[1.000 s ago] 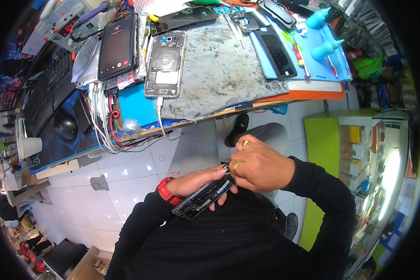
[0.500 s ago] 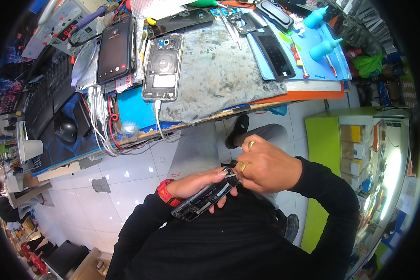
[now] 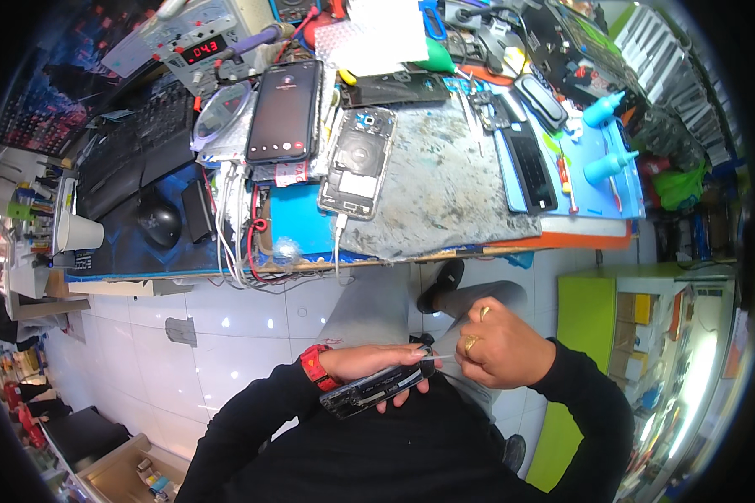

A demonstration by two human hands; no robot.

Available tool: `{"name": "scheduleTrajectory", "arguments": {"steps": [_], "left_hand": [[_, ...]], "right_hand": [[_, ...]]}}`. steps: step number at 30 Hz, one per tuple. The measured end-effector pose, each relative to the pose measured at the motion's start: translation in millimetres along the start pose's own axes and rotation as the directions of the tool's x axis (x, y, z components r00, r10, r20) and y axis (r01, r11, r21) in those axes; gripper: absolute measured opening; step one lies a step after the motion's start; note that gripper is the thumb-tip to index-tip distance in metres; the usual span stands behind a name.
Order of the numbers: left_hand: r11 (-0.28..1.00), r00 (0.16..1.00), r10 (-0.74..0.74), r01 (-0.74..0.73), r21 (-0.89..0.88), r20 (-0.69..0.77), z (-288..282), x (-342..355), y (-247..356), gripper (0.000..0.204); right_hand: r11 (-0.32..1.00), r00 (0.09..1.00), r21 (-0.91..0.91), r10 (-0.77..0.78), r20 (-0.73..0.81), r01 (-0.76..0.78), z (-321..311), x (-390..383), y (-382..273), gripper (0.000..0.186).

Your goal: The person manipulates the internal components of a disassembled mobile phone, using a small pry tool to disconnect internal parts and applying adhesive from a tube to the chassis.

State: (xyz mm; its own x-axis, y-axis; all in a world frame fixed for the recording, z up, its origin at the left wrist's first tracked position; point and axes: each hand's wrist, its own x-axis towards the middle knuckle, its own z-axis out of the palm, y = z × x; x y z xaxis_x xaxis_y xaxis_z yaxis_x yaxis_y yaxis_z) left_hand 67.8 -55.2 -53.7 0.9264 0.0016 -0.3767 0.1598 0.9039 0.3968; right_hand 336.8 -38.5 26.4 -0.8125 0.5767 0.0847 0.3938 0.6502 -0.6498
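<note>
My left hand (image 3: pixel 359 362) is wrapped round a dark phone (image 3: pixel 369 392) with its inner parts showing, held tilted in front of my body. The thumb lies along its upper edge, and fingertips show beneath. To its right my right hand (image 3: pixel 510 345) is closed in a pinch, slightly apart from the phone. A thin pale strip (image 3: pixel 442 358) spans the gap between the phone's end and those fingers; its kind is too fine to tell. On the bench beyond lies another phone without its back cover (image 3: pixel 359 158), a white cable (image 3: pixel 339 230) plugged into its lower end.
A stained grey mat (image 3: pixel 432 189) covers the bench (image 3: pixel 302 270). A black phone (image 3: pixel 283 113) rests on a stack at left, near a power supply (image 3: pixel 205 50) and a mouse (image 3: pixel 158 222). Blue bottles (image 3: pixel 608 166) stand at right. A green-sided display case (image 3: pixel 591 352) is beside me.
My right hand has drawn away to the right from the phone's end, and the thin pale strip now shows between them. The whole view has shifted, with more of the bench visible.
</note>
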Motion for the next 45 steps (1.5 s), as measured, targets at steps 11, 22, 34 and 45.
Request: {"name": "scheduleTrajectory", "arguments": {"steps": [11,22,34,45], "left_hand": [[0.999,0.999,0.019,-0.021,-0.049,-0.047,-21.8,-34.5,1.7,0.055],[0.819,0.901,0.433,-0.401,-0.41,-0.018,-13.8,-30.8,4.6,0.084],[0.771,0.836,0.548,-0.519,-0.368,-0.03,-2.9,-18.0,-6.7,0.093],[0.7,0.79,0.612,-0.558,-0.446,-0.028,-2.0,-9.4,-10.7,0.089]], "right_hand": [[0.956,0.966,-0.194,0.186,-0.182,-0.221,-58.7,-37.9,15.3,0.012],[0.929,0.821,0.191,0.37,-0.435,-0.318,5.3,-15.1,-9.2,0.007],[0.853,0.685,0.383,0.516,-0.515,-0.355,45.7,-15.6,-23.1,0.013],[0.805,0.593,0.472,0.587,-0.55,-0.359,57.0,-24.3,-25.2,0.009]]}}
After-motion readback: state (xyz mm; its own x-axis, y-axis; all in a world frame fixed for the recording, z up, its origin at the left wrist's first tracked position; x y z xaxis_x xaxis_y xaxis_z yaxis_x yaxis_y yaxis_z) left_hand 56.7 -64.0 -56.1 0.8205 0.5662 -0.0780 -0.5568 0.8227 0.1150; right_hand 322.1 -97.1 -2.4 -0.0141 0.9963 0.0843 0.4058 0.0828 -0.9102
